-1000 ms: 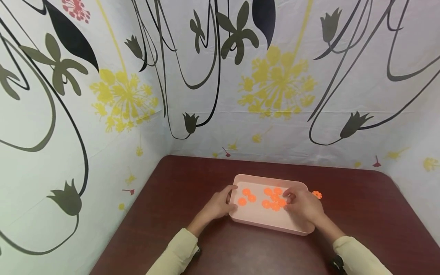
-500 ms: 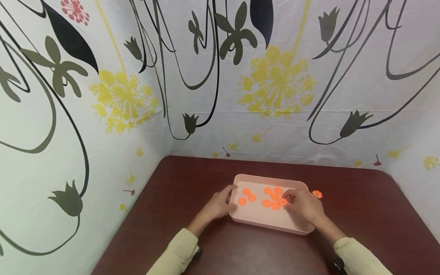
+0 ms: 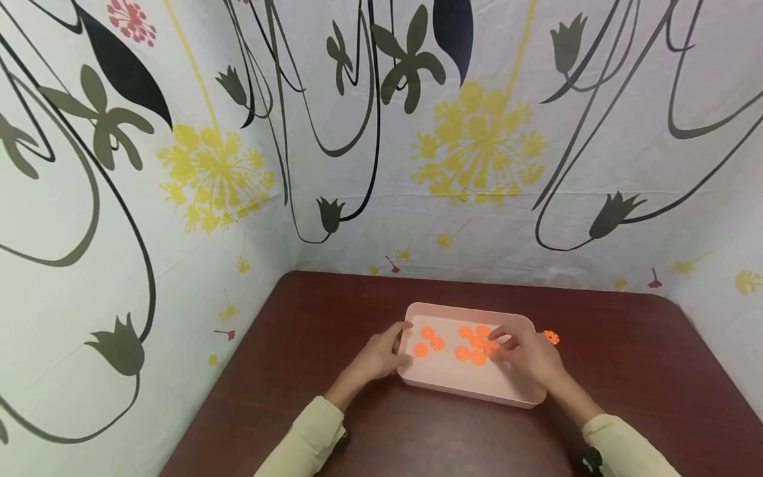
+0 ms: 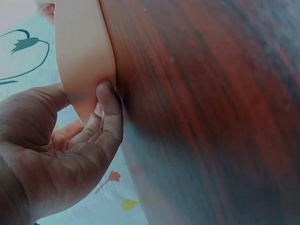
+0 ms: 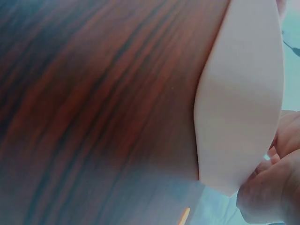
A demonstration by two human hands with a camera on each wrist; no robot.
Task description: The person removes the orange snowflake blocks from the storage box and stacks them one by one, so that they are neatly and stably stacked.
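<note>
A pale pink tray (image 3: 453,381) lies on the dark table, with several flat orange discs in it. My left hand (image 3: 378,351) grips its left end; in the left wrist view, the fingers (image 4: 111,110) curl against the tray's wall (image 4: 84,51). My right hand (image 3: 530,358) is over the tray's right half, thumb and index finger parted beside an orange disc (image 3: 491,348) at the edge of the larger cluster. The right wrist view shows part of that hand (image 5: 269,187) behind the tray wall (image 5: 239,103); its fingertips are hidden there.
An orange notched disc (image 3: 551,337) lies on the brown wooden table (image 3: 346,298) just right of the tray. A smaller group of orange discs (image 3: 420,349) sits in the tray's left part. White cloth (image 3: 369,172) with printed flowers hangs around the table's back and sides.
My right thumb and index finger have spread apart at the orange disc, which they seemed to pinch half a second ago. My left hand and the tray have stayed in place.
</note>
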